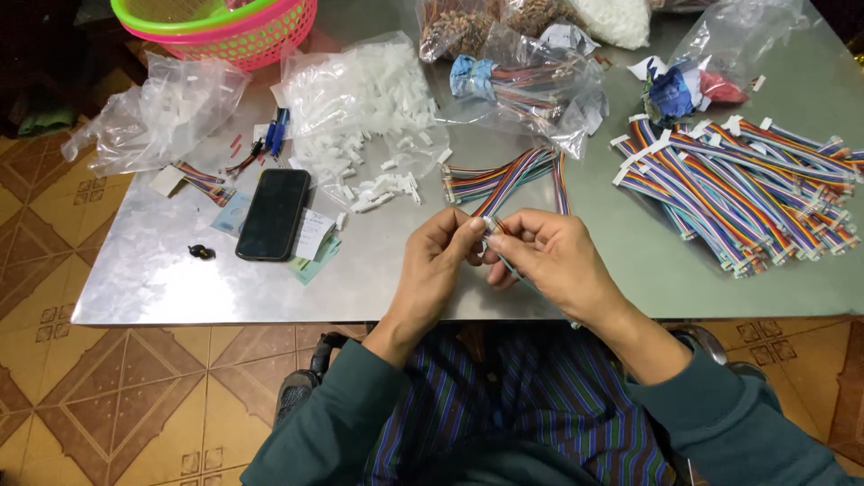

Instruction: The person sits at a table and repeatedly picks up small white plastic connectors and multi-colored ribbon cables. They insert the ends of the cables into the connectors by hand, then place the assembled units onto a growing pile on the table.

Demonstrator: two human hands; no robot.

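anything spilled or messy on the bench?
Yes: small white plastic connectors have spilled out of their open clear bag onto the metal table, scattered beside the black phone. Both hands pinch a rainbow ribbon cable.

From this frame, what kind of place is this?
Probably a small home workshop for hand-assembling cables: a metal table on tiled floor, a pile of rainbow ribbon cables, bags of white plastic connectors.

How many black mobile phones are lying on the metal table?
1. The black mobile phone lies face up on the shiny metal table, left of the person's left hand and beside the loose white plastic connectors. Bags may hide more.
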